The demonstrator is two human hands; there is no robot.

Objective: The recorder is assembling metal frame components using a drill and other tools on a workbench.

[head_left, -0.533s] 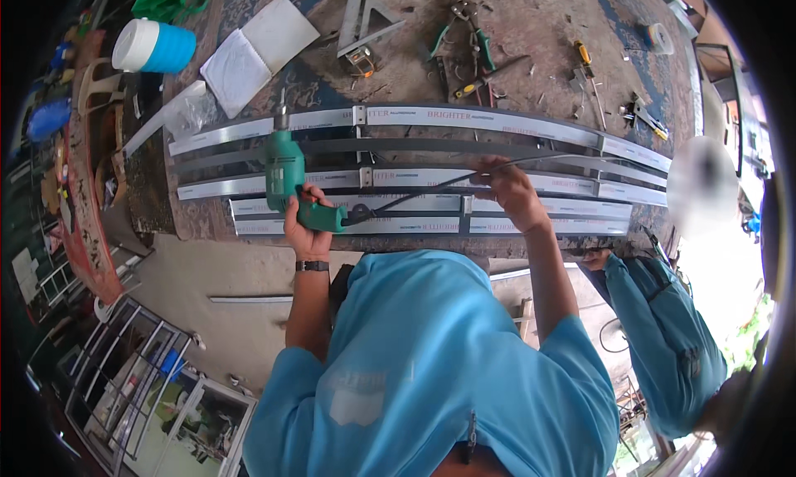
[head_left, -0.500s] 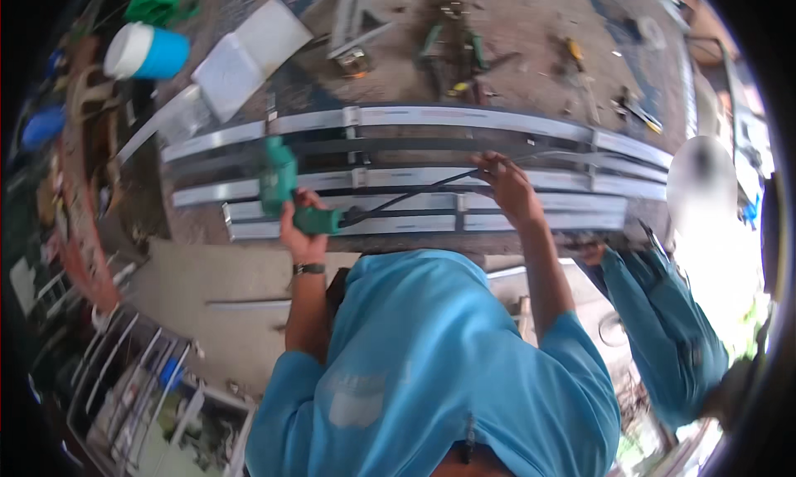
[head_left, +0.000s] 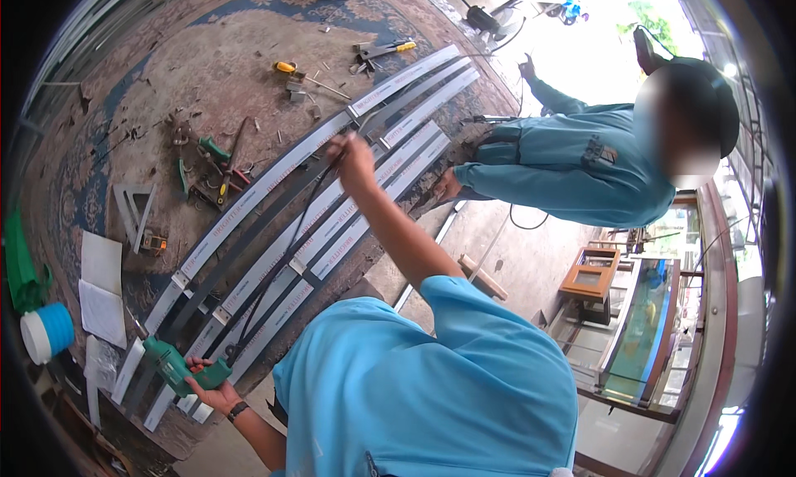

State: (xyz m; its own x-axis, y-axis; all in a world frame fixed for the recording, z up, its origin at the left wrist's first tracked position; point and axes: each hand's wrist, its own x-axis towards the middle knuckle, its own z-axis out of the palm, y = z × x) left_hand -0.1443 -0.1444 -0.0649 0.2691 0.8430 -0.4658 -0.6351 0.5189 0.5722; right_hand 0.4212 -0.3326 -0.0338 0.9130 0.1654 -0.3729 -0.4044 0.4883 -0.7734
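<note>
My left hand [head_left: 217,396] is wrapped round the handle of a green power drill [head_left: 168,367], whose bit points away over the ends of the metal profiles. From the handle a black power cord [head_left: 292,246] stretches up to my right hand [head_left: 356,166], where the slightly blurred fingers are closed on it. Beneath both hands lie several long metal profiles [head_left: 264,185] with pale printed film, side by side and joined by short crosspieces.
Pliers [head_left: 217,151], a yellow-handled screwdriver [head_left: 286,67], a set square [head_left: 133,211] and a tape measure [head_left: 153,242] lie on the patterned worktop. Papers [head_left: 101,311] and a blue-and-white jug [head_left: 47,332] are at the left. A co-worker in a teal shirt [head_left: 572,162] stands at the right.
The view has swung to the right, showing more of the co-worker and the yard. The drill still sits in my left hand and the cord in my right, now stretched farther apart.
</note>
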